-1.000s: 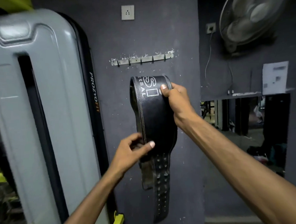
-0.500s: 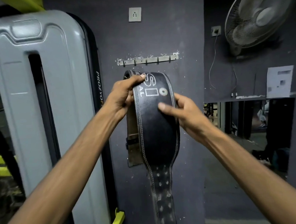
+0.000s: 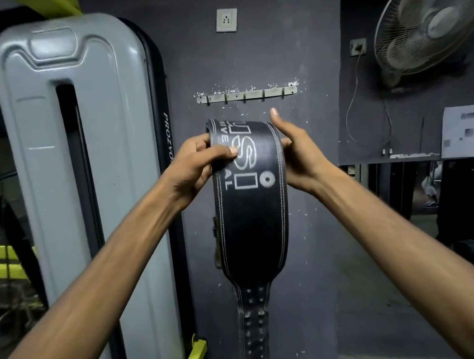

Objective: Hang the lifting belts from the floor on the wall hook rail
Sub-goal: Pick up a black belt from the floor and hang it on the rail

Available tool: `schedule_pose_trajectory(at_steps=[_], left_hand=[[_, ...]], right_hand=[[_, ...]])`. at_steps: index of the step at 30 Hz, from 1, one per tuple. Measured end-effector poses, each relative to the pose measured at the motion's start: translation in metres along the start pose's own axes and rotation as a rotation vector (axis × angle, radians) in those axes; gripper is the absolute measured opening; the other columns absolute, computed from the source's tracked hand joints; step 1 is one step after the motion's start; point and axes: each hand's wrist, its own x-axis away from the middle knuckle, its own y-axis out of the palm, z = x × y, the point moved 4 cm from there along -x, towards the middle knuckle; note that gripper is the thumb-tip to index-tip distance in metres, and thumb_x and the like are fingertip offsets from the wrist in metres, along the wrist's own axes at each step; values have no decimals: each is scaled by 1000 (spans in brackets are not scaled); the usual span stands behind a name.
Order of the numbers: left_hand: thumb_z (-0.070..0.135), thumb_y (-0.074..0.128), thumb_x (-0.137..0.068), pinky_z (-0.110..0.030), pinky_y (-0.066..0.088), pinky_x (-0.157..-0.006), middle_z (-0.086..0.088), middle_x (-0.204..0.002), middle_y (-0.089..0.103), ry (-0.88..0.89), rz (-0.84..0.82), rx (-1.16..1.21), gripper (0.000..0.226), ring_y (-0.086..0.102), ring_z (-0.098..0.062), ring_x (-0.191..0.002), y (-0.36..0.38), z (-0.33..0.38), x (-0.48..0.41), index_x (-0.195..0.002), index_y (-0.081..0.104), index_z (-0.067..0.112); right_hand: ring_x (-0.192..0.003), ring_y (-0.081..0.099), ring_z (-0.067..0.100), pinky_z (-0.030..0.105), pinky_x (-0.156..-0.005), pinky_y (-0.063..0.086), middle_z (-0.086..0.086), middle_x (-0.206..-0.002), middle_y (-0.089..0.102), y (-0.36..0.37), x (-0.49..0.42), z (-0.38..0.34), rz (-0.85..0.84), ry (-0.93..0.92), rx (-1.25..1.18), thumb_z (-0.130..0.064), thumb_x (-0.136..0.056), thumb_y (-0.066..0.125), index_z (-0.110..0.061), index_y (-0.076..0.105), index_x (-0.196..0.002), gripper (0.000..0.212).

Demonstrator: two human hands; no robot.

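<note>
A wide black leather lifting belt [image 3: 253, 219] with white lettering hangs folded in front of the dark wall, its studded tail dangling down. My left hand [image 3: 199, 164] grips the belt's top left edge, thumb across the lettering. My right hand [image 3: 294, 151] holds the top right edge, thumb raised. The metal hook rail [image 3: 246, 94] with several bare hooks is fixed to the wall just above the belt's fold. The belt's buckle end is hidden behind the fold.
A tall grey machine shroud [image 3: 73, 174] stands at the left against the wall. A wall socket [image 3: 226, 20] sits above the rail. A wall fan [image 3: 428, 23] hangs at upper right, with a mirror [image 3: 423, 197] below it.
The belt has slid so more lettering shows over the fold. My right hand moved from the belt's front face to its top right edge. The view drew closer to the wall.
</note>
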Motion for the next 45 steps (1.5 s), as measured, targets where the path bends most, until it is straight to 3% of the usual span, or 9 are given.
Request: schedule_pose_trajectory(at_steps=[6,9,12,16,18,25,31,36,45], left_hand=[[30,80,-73,-40,55,-98,-10,-101,76,-140,-31,-52,36,72,-23,-92,-15,-16,10,-102,72,9],[45,66,-90,-22,58,-65,5,-66,69,-270,28,-68,26,64,-9,-61,-18,-20,1,-81,68,21],[58,62,-89,-14,45,-43,7,-54,64,-309,33,-162,38,61,-6,-46,-12,-22,-13,-72,63,24],[57,79,-72,-44,57,-97,-12,-106,78,-267,99,-78,60,74,-32,-102,0,-14,-29,-110,74,10],[41,81,-76,-47,52,-102,-15,-108,74,-213,133,20,48,71,-34,-100,4,-9,-37,-109,73,7],[12,71,-89,-27,59,-73,-6,-98,76,-50,130,53,25,73,-16,-84,23,-10,-30,-113,71,7],[11,75,-84,-37,57,-93,-12,-115,75,-40,62,1,36,71,-27,-107,35,-32,-10,-119,70,10],[36,70,-86,-17,39,-52,1,-70,56,-201,96,62,22,47,-11,-56,26,-20,-35,-97,67,18],[27,75,-86,-36,54,-95,-18,-108,73,-271,99,126,42,66,-23,-90,28,-36,-64,-116,69,-2]], right_hand=[[-76,63,24,27,-82,46,12,-81,69,6,-12,3,122,-39,-70,-25,-89,71,1,68,-100,29],[-36,53,2,11,-45,41,-8,-47,59,2,-8,8,125,-120,-81,-4,-101,51,-7,55,-79,22],[-74,69,19,29,-79,54,4,-79,72,-5,-7,10,168,-224,-19,-3,-96,59,-4,64,-93,6],[-97,58,39,55,-93,42,23,-106,69,-9,5,10,195,-267,19,-8,-85,65,1,64,-115,31],[-104,65,35,58,-103,45,21,-113,73,-12,13,9,171,-309,100,-9,-84,65,-3,64,-119,35],[-75,59,26,34,-67,46,16,-88,59,-28,13,-13,295,-325,273,-40,-84,69,-10,68,-97,33],[-99,73,34,44,-96,56,18,-107,75,-27,-2,-17,293,-155,100,-19,-93,68,0,73,-105,23],[-80,66,23,27,-69,55,13,-91,69,-20,5,-5,258,-276,200,-5,-94,63,0,67,-105,12],[-75,70,12,27,-69,56,3,-85,76,-28,25,7,167,-309,399,-18,-97,66,-9,71,-100,11]])
